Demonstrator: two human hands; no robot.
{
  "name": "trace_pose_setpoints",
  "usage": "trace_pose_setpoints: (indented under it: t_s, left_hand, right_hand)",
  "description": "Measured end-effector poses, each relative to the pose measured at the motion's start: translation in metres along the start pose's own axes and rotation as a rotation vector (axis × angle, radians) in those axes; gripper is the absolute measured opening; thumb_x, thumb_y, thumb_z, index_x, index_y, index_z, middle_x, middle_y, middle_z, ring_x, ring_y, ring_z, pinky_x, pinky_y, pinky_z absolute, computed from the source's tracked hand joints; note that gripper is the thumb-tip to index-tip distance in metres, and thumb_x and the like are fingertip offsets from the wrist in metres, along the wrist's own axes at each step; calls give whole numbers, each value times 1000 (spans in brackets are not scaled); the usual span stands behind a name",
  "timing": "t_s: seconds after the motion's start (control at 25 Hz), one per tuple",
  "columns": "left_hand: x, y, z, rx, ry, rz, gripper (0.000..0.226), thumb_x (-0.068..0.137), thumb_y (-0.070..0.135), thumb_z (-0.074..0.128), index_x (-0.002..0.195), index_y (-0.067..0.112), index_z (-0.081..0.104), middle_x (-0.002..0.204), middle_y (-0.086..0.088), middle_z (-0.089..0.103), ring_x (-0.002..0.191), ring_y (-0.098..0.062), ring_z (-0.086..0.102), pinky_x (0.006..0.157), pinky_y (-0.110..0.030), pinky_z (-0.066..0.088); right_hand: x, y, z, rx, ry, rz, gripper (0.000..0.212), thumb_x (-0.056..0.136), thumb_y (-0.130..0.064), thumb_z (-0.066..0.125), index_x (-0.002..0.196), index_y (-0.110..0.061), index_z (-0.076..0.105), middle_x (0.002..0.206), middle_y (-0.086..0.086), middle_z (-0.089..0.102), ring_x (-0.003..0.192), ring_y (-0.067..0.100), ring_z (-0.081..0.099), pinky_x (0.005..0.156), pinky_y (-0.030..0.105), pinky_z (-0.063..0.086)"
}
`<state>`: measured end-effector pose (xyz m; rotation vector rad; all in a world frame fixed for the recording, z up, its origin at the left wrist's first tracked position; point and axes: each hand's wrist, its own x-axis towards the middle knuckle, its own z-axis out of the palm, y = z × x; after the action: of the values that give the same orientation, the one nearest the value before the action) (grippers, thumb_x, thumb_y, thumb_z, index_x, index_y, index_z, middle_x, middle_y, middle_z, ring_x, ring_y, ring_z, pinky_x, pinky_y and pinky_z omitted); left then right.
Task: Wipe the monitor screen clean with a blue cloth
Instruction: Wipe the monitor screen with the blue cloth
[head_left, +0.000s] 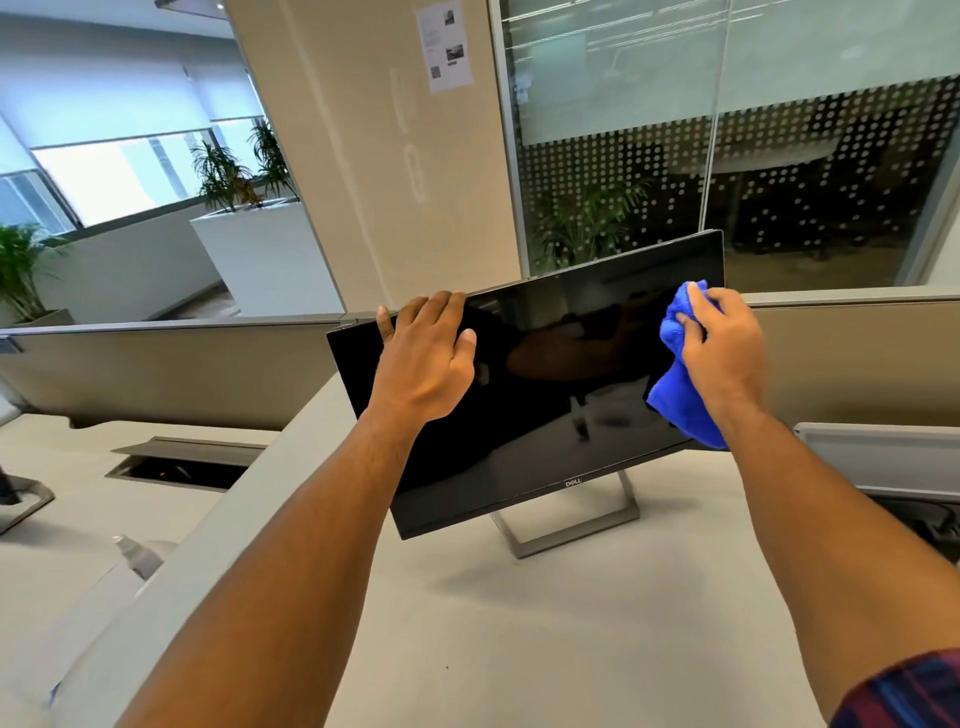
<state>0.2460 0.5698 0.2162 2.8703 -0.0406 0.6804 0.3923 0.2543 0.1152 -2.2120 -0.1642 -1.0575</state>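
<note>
A black monitor (550, 374) with a dark, switched-off screen stands on a silver stand (571, 525) on the desk, in the middle of the head view. My left hand (426, 358) grips the monitor's top edge near its left corner, fingers curled over the back and thumb on the screen. My right hand (727, 348) presses a bunched blue cloth (680, 384) against the right side of the screen, close to the right edge. Part of the cloth hangs down below my palm, reaching the lower right corner.
The monitor sits on a pale grey desk (519, 623). A low partition (156, 364) runs behind it. A spray bottle (137, 556) shows behind the frosted divider at left. An open cable tray (176, 467) lies left, another (883, 462) right. Behind stand a glass wall and planters.
</note>
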Motion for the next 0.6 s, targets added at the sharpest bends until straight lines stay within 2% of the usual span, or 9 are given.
trace_pose_setpoints:
  t_s: [0.04,0.16,0.28,0.4,0.52,0.6]
  left_hand:
    - [0,-1,0,-4,-18,1,55,106,36,31,160,22,27,165,0,28,154,-23,16,125,-55,-6]
    - [2,-4,-4,0,-64,4,57,107,37,30,161,24,21,168,2,22,156,-22,11,125,-53,-9]
    - [3,-7,-8,23,-101,16,59,107,37,30,162,25,16,169,3,17,157,-21,8,125,-52,-8]
    - [3,-11,-14,63,-170,48,62,106,38,30,163,27,8,171,5,8,157,-18,2,126,-50,-6]
    - [-1,-17,-21,123,-207,81,62,107,40,24,163,27,1,171,7,-2,157,-15,-2,127,-48,-5]
    - [-9,-26,-26,121,-166,45,61,108,42,21,163,26,-2,170,7,-8,157,-14,-5,126,-46,-8]
  right_hand:
    - [0,6,1,-10,-11,-19,32,98,-16,55,130,-13,61,117,6,60,99,27,58,78,37,50]
    - [-5,8,1,36,10,137,33,99,-21,54,131,-16,60,119,6,55,99,28,58,79,40,50]
    - [-22,5,8,44,-36,-8,35,98,-19,58,132,-17,61,119,5,55,97,26,58,77,38,51]
    - [-29,-8,11,123,43,183,35,97,-20,58,131,-15,62,118,7,55,97,27,59,78,35,48]
    - [-48,-25,20,83,0,-17,35,96,-15,61,130,-10,62,118,10,55,94,26,59,78,36,54]
    - [-56,-44,23,157,36,135,35,97,-17,60,131,-10,62,117,10,55,95,26,60,79,40,56]
